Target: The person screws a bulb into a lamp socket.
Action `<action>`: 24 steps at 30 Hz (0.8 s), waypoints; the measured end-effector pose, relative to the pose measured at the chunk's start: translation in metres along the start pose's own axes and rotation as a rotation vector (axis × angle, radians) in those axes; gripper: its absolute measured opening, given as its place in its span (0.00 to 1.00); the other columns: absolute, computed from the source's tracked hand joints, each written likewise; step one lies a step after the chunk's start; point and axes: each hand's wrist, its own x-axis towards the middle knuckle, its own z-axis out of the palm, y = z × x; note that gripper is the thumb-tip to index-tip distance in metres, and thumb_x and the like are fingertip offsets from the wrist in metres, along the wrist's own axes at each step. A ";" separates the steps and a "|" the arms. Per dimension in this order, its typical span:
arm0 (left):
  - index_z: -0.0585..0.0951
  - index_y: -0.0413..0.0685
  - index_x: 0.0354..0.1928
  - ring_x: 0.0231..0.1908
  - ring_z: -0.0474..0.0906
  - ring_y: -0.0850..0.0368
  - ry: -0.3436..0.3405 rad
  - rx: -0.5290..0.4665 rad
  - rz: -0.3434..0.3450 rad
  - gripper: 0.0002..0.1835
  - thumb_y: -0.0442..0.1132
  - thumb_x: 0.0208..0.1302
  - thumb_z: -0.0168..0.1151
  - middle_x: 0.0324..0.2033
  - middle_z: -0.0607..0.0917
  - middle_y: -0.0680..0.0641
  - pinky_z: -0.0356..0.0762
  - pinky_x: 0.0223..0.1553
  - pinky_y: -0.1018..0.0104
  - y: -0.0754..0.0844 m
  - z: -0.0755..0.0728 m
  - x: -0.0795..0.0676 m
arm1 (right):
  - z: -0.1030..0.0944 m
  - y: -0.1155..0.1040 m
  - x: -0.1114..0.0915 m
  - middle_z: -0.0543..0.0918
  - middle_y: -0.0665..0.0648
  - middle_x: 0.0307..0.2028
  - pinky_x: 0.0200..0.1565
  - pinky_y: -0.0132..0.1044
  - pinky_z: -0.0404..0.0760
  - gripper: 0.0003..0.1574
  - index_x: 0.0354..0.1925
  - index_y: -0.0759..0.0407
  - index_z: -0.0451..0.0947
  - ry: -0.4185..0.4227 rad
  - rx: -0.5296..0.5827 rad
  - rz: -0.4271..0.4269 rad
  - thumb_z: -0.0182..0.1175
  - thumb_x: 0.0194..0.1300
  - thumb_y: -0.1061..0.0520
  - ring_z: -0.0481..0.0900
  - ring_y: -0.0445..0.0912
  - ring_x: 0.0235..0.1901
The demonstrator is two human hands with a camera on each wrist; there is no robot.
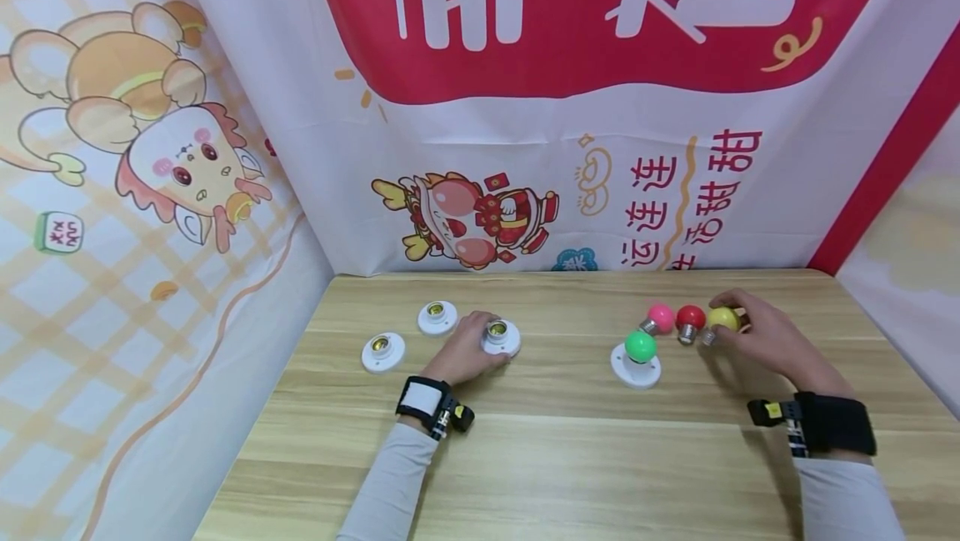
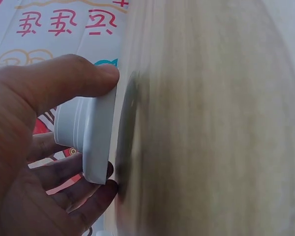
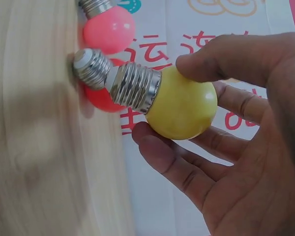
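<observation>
My left hand (image 1: 463, 349) grips a round white lamp holder (image 1: 511, 345) with a brass-coloured socket, thumb on one side and fingers on the other. In the left wrist view, the flat base of this lamp holder (image 2: 99, 132) is slightly above the wooden surface, its shadow beside it. On the right, my right hand (image 1: 776, 343) holds a yellow light bulb (image 3: 184, 105) by its round part, the metal screw base pointing away from the palm. Close to it lie a red bulb (image 1: 690, 318) and a pink bulb (image 1: 661, 318). A green bulb (image 1: 641, 346) stands upright in another white holder (image 1: 637, 376).
Two more white lamp holders (image 1: 437, 320) (image 1: 383, 355) with bare sockets sit left of my left hand. The wooden table (image 1: 555, 466) meets a printed cloth backdrop (image 1: 480, 132) at its far edge. Another printed cloth (image 1: 172, 341) hangs along the left side.
</observation>
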 end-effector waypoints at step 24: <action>0.70 0.46 0.61 0.55 0.70 0.54 -0.028 -0.039 0.099 0.38 0.50 0.49 0.74 0.57 0.71 0.47 0.72 0.60 0.57 0.012 -0.001 -0.002 | -0.001 -0.032 0.006 0.76 0.67 0.47 0.44 0.59 0.80 0.30 0.56 0.67 0.70 0.015 -0.045 -0.044 0.65 0.61 0.53 0.72 0.58 0.43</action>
